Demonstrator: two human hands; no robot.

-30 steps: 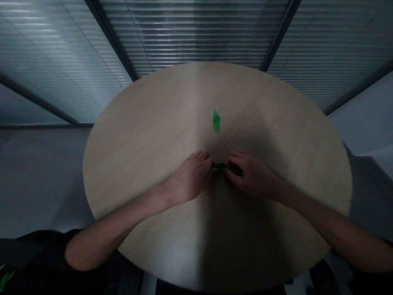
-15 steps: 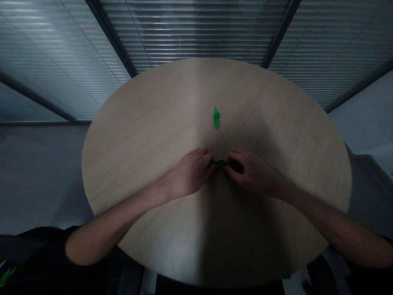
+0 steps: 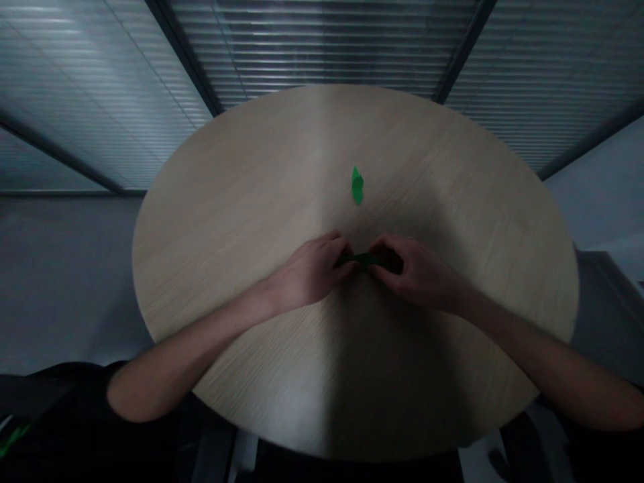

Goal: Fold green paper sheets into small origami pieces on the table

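Note:
My left hand [image 3: 312,272] and my right hand [image 3: 417,272] meet at the middle of a round wooden table [image 3: 241,221]. Both have their fingers curled and pinched on a small dark green folded paper piece [image 3: 363,259] that lies low on the tabletop between them. Most of that piece is hidden under the fingers and in shadow. A second, brighter green folded paper shape [image 3: 357,185] lies alone on the table a short way beyond my hands.
Walls with horizontal blinds [image 3: 312,40] and dark frames stand behind the table. Grey floor [image 3: 60,282] shows on the left, a pale surface on the right. My dark clothing fills the bottom edge.
The view has tilted a little, so hands and the bright green shape sit slightly higher in the picture. My fingers keep working on the dark green piece, which shows a bit more between them.

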